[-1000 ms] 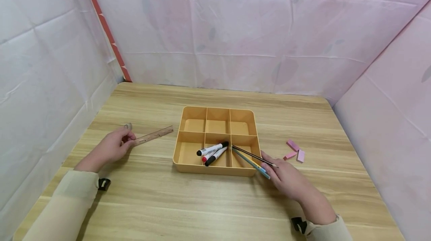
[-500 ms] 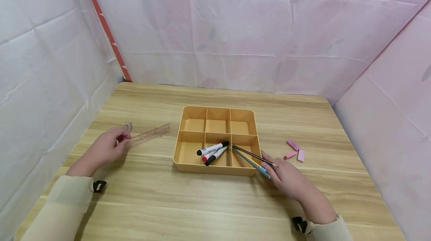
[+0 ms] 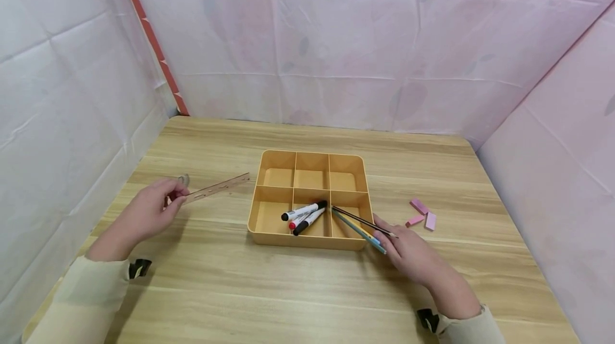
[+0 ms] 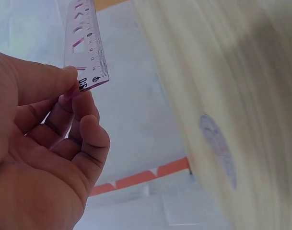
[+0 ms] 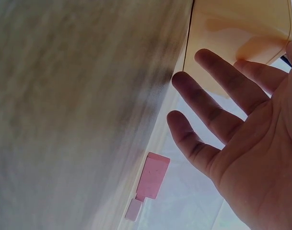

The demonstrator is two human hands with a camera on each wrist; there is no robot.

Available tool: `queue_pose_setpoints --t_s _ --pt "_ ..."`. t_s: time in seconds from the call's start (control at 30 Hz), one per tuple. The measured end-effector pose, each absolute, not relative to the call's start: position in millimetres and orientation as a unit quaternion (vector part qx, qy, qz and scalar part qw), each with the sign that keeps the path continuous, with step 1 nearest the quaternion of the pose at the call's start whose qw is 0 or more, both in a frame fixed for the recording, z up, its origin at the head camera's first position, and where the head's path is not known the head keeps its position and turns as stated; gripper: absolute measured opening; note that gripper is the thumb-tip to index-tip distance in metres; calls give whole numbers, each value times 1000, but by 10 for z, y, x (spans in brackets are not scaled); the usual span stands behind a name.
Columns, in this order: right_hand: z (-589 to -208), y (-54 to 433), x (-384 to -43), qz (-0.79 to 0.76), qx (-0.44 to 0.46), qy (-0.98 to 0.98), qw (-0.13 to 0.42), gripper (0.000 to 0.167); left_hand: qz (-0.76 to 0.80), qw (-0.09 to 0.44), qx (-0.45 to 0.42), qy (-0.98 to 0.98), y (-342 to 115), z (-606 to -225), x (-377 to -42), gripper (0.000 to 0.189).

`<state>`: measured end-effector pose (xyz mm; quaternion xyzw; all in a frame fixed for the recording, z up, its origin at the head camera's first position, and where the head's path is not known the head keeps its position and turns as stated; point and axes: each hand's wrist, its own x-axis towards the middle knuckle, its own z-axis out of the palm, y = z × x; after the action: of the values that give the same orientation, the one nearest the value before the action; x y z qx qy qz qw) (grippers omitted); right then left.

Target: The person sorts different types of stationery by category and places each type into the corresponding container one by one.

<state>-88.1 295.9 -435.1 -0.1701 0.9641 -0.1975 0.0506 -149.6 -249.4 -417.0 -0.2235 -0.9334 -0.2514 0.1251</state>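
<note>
My left hand (image 3: 146, 216) pinches one end of a clear pink ruler (image 4: 86, 43) between thumb and fingers. In the head view the ruler slants up toward the organizer tray (image 3: 307, 239). A small clear protractor (image 4: 217, 148) lies on the table by this hand, partly hidden behind it in the head view. My right hand (image 3: 415, 258) is at the tray's front right corner, its fingers extended along the outer side in the right wrist view. Several pencils (image 3: 360, 221) lean over the tray's front right compartment, their outer ends overlapping the right thumb.
The yellow tray has several compartments; whiteboard markers (image 3: 309, 218) rest across its front middle one. Pink erasers (image 3: 419, 206) lie on the wooden table (image 3: 288, 296) right of the tray. Pale cloth walls (image 3: 346, 39) enclose the back and sides.
The left hand has drawn back slightly to the left and lifted the ruler, whose far end now tilts upward. The right hand, pencils and tray stay in place.
</note>
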Motion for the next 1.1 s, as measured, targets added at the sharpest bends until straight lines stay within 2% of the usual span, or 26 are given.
queue_pose_setpoints --t_s 0.37,0.67,1.1 --pt "-4366 2960 -884 -197 -171 964 47 51 -242 173 -274 -915 -2361 -3986 -1410 19" --pt "-4368 2959 -885 -192 -171 965 44 50 -240 174 -309 -904 -2192 -3838 -1343 24" --pt "-4359 2956 -882 -196 -168 965 45 50 -230 156 -305 -911 -2054 -3788 -1329 18"
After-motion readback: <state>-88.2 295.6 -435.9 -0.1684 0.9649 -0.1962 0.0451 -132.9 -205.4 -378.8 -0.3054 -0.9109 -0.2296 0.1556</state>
